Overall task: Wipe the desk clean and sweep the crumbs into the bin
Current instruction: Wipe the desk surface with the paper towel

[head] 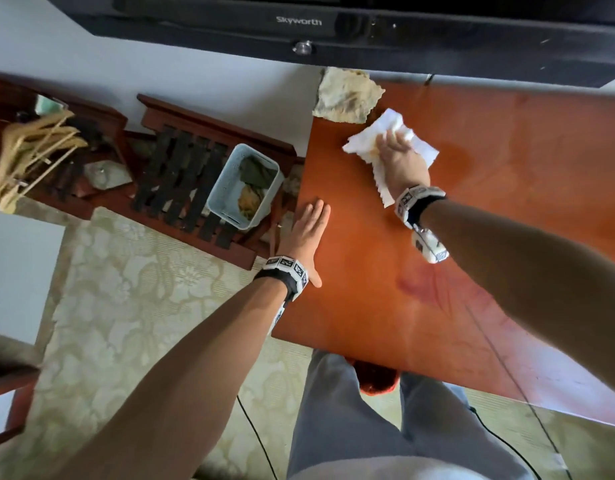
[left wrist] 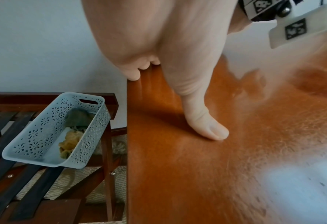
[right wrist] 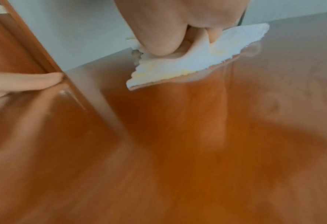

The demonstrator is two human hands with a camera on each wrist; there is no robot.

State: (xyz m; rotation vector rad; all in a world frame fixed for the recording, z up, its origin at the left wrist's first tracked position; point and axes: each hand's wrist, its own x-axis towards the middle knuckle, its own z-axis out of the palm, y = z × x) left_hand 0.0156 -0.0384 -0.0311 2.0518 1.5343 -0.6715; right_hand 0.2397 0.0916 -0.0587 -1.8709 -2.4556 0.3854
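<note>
My right hand [head: 398, 150] presses a white paper towel [head: 359, 142] onto the far left part of the orange wooden desk [head: 403, 289]. In the right wrist view a fold of the paper towel [right wrist: 178, 66], stained yellowish, rises between thumb and bent fingers. My left hand [head: 308, 233] lies flat on the desk's left edge, with its thumb [left wrist: 204, 121] on the wood and its fingers straight. The light blue perforated bin [head: 220, 181] sits left of the desk on a slatted rack and holds crumpled scraps. No crumbs show on the desk.
A crumpled beige cloth [head: 347, 95] lies at the desk's far left corner. A black television [head: 334, 26] hangs above the far edge. The dark slatted rack [head: 181, 174] carries the bin [left wrist: 44, 128]. A thin cable [head: 507, 368] crosses the desk's right side. Wooden hangers [head: 32, 150] lie far left.
</note>
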